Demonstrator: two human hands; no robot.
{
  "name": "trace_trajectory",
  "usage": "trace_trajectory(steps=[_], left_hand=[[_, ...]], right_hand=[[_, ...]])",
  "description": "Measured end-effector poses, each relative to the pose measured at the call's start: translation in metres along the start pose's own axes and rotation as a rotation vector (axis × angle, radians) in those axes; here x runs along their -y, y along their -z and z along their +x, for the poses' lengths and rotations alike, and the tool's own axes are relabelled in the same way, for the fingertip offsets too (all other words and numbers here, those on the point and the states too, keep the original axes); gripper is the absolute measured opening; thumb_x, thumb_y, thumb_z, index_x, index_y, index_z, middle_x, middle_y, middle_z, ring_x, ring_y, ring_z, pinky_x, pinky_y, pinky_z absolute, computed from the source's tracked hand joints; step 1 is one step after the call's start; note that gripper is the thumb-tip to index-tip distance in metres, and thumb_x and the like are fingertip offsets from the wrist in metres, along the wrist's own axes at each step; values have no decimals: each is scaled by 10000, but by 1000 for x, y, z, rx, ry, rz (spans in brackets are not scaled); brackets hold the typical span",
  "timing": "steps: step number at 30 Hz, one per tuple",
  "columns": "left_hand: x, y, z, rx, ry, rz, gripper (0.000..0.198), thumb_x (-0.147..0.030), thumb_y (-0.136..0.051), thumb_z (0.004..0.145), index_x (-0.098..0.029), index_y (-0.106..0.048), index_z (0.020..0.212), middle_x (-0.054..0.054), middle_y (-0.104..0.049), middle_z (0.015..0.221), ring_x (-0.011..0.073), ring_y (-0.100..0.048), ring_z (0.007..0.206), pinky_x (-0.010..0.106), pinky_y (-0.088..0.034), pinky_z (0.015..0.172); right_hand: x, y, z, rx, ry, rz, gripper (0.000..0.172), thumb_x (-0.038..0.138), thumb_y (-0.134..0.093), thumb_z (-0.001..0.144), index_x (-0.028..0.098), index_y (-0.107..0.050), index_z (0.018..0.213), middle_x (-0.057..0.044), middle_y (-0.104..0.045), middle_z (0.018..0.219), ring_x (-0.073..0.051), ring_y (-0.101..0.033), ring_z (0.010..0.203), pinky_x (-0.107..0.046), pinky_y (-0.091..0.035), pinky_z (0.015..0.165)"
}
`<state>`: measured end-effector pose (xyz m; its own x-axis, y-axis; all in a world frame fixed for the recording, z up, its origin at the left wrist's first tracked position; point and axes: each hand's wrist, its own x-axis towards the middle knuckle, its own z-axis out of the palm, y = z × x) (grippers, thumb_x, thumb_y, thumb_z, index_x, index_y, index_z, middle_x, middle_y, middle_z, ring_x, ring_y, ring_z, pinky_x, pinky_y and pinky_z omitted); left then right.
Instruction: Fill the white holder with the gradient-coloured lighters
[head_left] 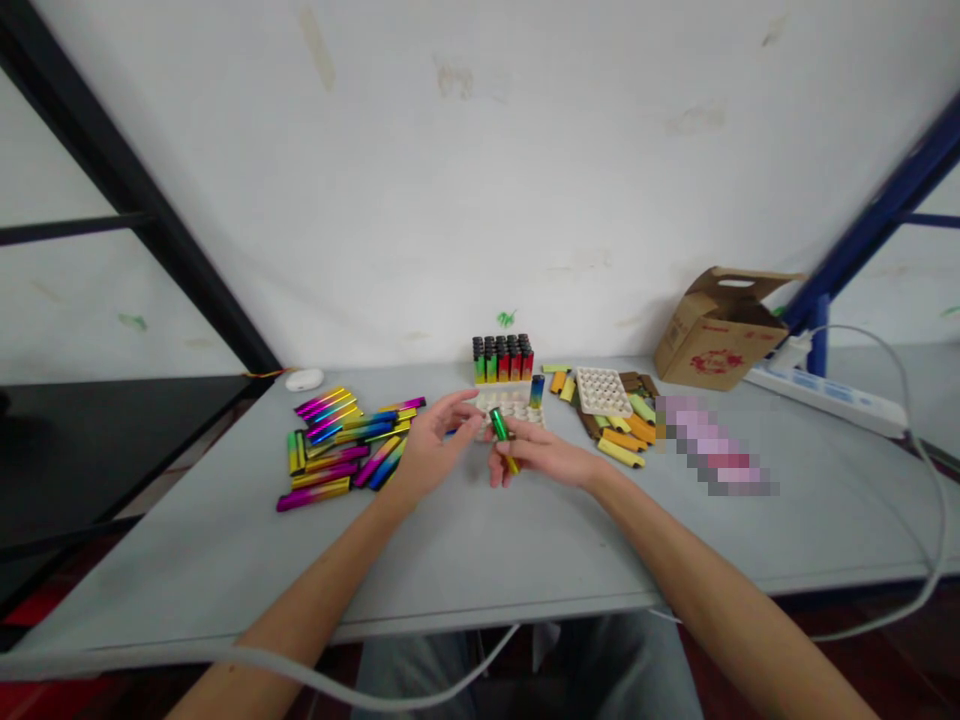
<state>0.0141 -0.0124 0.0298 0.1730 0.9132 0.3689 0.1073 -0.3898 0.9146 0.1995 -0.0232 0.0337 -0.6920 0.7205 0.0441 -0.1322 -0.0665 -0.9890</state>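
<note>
Head view: right hand [544, 452] grips green lighter [499, 426]

We can read no words or numbers here; the red stamp on the side of the cardboard box [715, 361] is a blot of print we cannot make out; the small print on its left panel [677, 335] is too fine for us; the blue marks on the white power strip [825, 395] stay illegible; the green lighter [500, 425] and the rainbow-coloured lighters [341, 445] show us no readable print.
</note>
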Motion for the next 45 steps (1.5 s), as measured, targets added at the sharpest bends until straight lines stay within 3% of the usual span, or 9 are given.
trace_trajectory(steps=[4, 8, 15, 23, 28, 31, 36, 39, 45], left_hand=[[-1, 7, 1, -49, 33, 77, 425, -498, -578, 836, -138, -646, 1051, 62, -711, 836, 172, -671, 807, 303, -544, 789], [1, 10, -1, -4, 24, 158, 414, -539, -563, 831, -148, -678, 903, 48, -707, 748, 175, -665, 726, 295, -545, 724], [3, 6, -4, 57, -46, 273, 317, -438, -539, 847, -162, -681, 784, 22, -678, 665, 155, -633, 637, 263, -520, 670], [0, 7, -3, 71, -61, 363, 338, -439, -512, 852, -176, -677, 719, 17, -669, 623, 152, -616, 605, 247, -496, 610], [1, 6, -3, 74, -49, 371, 336, -436, -517, 845, -170, -692, 740, 19, -675, 619, 158, -621, 601, 236, -471, 554], [0, 7, -3, 71, -49, 374, 337, -436, -515, 843, -170, -700, 750, 19, -680, 620, 158, -623, 598, 237, -475, 560], [1, 7, -3, 71, -34, 390, 317, -416, -513, 835, -178, -708, 757, 22, -688, 627, 162, -632, 611, 238, -477, 570], [2, 8, -3, 68, -15, 395, 310, -401, -518, 827, -173, -726, 806, 27, -693, 631, 169, -641, 615, 243, -471, 554], [1, 8, -3, 54, -16, 395, 312, -392, -519, 826, -167, -732, 794, 27, -691, 622, 169, -647, 617, 249, -482, 583]], right_hand=[[5, 4, -1, -26, -56, 335, 190, 224, -566, 654, 199, -410, 759, 60, -425, 632, -64, -400, 471, -192, -313, 445], [8, 7, -2, -51, -86, 402, 187, 232, -543, 625, 205, -393, 733, 71, -337, 593, -55, -237, 432, -179, -145, 397], [4, 2, 1, -198, -13, 241, 240, 317, -521, 692, 187, -519, 893, 47, -452, 605, -84, -340, 442, -205, -216, 397], [4, 1, 3, -257, 36, 137, 273, 338, -524, 741, 174, -548, 957, 51, -488, 588, -79, -362, 425, -194, -238, 368], [3, 0, 1, -294, 33, 11, 332, 472, -629, 780, 179, -558, 918, 5, -607, 693, -115, -578, 571, -211, -430, 471], [1, 1, 1, -320, 22, -39, 399, 513, -692, 736, 180, -551, 907, -26, -662, 752, -131, -613, 613, -234, -475, 517], [0, 8, 3, -391, 45, 166, 397, 547, -670, 740, 176, -589, 854, 42, -500, 612, -83, -463, 525, -184, -399, 463], [3, 14, 3, -378, -35, 377, 493, 660, -482, 820, 180, -597, 836, 28, -450, 600, -112, -470, 534, -203, -408, 439], [10, 21, 2, -488, -52, 556, 471, 562, -354, 928, 172, -562, 764, 15, -442, 593, -105, -471, 520, -186, -420, 437]])
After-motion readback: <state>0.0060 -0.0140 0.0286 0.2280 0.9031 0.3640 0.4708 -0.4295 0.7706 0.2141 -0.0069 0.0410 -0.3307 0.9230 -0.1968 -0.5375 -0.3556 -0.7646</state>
